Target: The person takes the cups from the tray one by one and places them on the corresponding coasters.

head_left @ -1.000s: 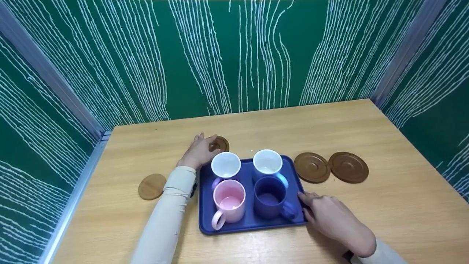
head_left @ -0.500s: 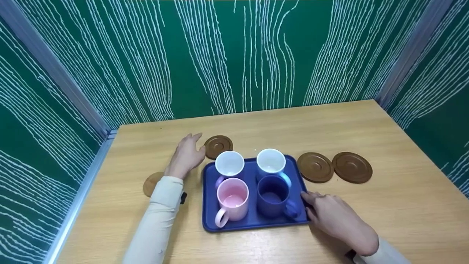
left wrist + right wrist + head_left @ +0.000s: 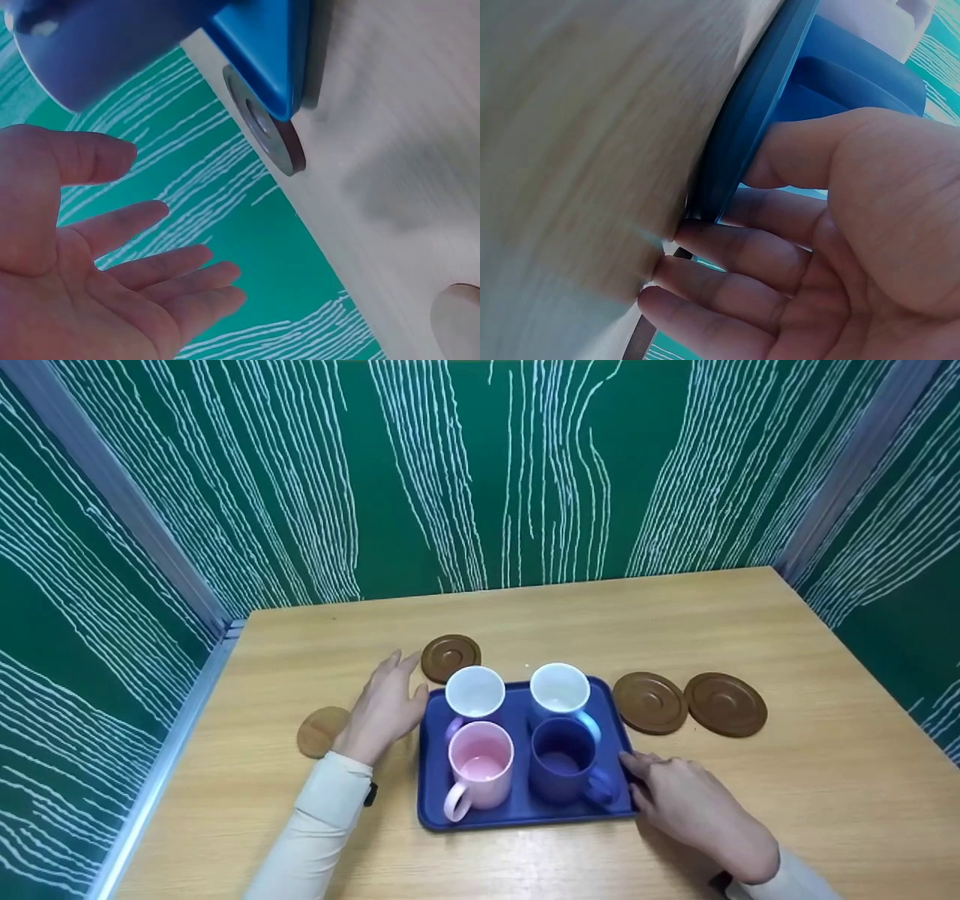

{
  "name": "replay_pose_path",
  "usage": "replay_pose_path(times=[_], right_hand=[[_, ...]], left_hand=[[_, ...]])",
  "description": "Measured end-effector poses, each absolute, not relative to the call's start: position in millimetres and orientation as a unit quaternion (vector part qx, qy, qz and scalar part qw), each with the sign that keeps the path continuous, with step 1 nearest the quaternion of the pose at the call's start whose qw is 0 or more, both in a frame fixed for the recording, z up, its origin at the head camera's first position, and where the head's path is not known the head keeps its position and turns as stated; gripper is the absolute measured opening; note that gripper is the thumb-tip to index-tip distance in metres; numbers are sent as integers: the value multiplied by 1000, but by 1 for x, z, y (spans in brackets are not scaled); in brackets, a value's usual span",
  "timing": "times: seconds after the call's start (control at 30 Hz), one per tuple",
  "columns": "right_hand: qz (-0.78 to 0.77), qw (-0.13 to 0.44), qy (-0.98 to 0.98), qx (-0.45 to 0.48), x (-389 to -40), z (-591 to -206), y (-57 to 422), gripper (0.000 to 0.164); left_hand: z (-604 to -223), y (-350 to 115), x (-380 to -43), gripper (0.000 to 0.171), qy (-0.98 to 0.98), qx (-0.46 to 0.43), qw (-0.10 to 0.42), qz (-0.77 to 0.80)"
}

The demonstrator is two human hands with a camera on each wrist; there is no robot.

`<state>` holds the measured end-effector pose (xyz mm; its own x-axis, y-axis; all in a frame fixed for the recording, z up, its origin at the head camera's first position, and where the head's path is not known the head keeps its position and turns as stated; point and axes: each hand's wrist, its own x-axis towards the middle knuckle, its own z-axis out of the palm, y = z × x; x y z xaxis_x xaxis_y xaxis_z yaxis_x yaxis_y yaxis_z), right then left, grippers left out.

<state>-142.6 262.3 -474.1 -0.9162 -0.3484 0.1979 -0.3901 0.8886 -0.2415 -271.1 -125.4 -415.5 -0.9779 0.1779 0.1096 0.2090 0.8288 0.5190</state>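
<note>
A blue tray [image 3: 517, 817] carries several mugs: a pink mug [image 3: 480, 769], a dark blue mug [image 3: 559, 765], a white-lined mug with a purple handle [image 3: 475, 690] and a white-lined mug with a light blue handle [image 3: 560, 688]. Above the table, left of the tray, is my left hand [image 3: 384, 709], its fingers extended and holding nothing. In the left wrist view its palm and spread fingers [image 3: 187, 281] show. My right hand [image 3: 686, 799] grips the tray's right edge near the front corner. The right wrist view shows the thumb against the rim; some fingertips are hidden.
Beyond the tray's back left corner lies a brown round coaster [image 3: 448, 658]. Two more lie right of the tray, a nearer coaster [image 3: 649, 703] and a farther coaster [image 3: 725, 703]. A lighter wooden disc [image 3: 319, 733] is partly behind my left hand. Green patterned walls [image 3: 405, 472] border the table.
My left hand has come off the back left coaster and drawn back leftward and nearer. The right hand keeps its hold on the tray. The view has shifted slightly.
</note>
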Motion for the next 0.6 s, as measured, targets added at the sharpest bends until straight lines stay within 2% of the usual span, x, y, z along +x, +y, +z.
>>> replay_pose_path(times=[0.13,0.37,0.6], right_hand=[[141,78,-968,193,-143,-475,261,41],[128,99,-966,203,-142,-476,260,39],[129,98,-965,205,-144,-477,261,41]], left_hand=[[-419,-124,-259,54,-958,-110,36,-262],[-427,-122,-238,50,-958,-110,88,-251],[-443,-120,-218,50,-960,-99,75,-251]])
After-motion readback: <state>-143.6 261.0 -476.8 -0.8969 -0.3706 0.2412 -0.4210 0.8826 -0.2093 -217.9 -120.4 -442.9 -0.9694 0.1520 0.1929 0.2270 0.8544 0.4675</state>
